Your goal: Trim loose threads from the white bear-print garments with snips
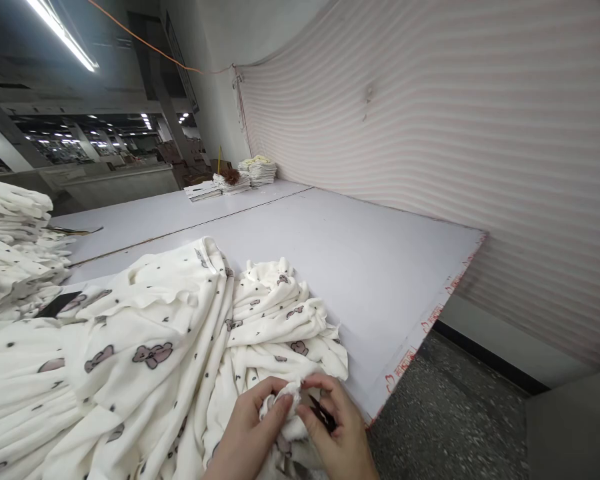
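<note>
Low in the view, my left hand (253, 427) is closed, pinching the ruffled edge of a white fleece garment (290, 393) between thumb and fingers. Opposite it, my right hand (345, 430) curls around dark thread snips (324, 415), whose pointed blades aim up and left. Its forefinger also touches the bunched fabric edge. The grip on the snips' handles is partly hidden in the palm. Left of my hands lies a heap of white garments (153, 353) printed with pinkish-brown bears and small dark dots.
A pale table (360, 267) runs away to the back, its right edge bearing red-printed tape. Another garment pile (10, 247) rises at left. Folded stacks (257, 171) sit at the far end. A striped sheet (430, 120) hangs along the right; speckled floor (455, 413) shows below.
</note>
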The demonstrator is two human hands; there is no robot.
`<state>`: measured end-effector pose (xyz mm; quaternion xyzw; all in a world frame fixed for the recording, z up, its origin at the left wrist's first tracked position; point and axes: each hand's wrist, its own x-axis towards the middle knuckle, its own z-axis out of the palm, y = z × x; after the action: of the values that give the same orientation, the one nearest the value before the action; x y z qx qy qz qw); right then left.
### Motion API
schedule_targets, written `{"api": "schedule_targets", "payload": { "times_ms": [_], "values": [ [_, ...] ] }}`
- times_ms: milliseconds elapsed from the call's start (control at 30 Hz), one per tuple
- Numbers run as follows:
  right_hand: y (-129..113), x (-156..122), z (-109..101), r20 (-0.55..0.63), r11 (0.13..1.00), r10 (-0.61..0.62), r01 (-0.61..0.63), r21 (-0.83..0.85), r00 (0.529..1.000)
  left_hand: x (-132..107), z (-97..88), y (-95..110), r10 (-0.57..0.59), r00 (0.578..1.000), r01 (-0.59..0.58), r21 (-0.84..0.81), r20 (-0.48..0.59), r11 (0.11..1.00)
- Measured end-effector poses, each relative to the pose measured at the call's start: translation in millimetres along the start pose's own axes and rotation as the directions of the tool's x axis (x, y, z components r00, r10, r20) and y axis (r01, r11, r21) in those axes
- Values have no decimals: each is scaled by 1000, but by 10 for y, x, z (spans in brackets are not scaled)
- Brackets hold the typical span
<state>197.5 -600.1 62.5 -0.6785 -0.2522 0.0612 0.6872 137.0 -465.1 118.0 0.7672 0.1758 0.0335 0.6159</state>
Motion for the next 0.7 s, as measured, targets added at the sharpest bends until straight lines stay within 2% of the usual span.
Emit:
{"api": "schedule_targets", "payload": {
  "times_ms": [67, 167, 267, 367, 467, 567, 700],
  "values": [
    [-17, 96, 20, 63, 995, -74, 78, -64, 995, 4, -33, 18, -77, 995, 81, -83, 57, 993],
    [-41, 177, 16, 134, 981, -77, 99, -167, 988, -14, -48, -14, -106, 990, 116, -111, 88, 987],
    [-41, 169, 25, 85, 975, -47, 65, -213, 995, -30, -27, -46, -96, 993, 99, -50, 63, 994],
    [-43, 150, 32, 49, 981, 61, -51, -186, 997, -23, 2, -50, -68, 995, 65, 38, 74, 997],
    [-39, 132, -12, 58, 983, 158, -152, -99, 986, -10, 16, -64, -91, 995, 93, -70, 30, 993],
    [0, 72, -95, 64, 990, 128, -124, -64, 990, -10, 28, -99, -162, 987, 156, -229, -9, 961],
    [41, 17, -153, 110, 975, 177, -159, -155, 978, -26, 78, -130, -124, 992, 118, -211, -12, 970]
  ]
}}
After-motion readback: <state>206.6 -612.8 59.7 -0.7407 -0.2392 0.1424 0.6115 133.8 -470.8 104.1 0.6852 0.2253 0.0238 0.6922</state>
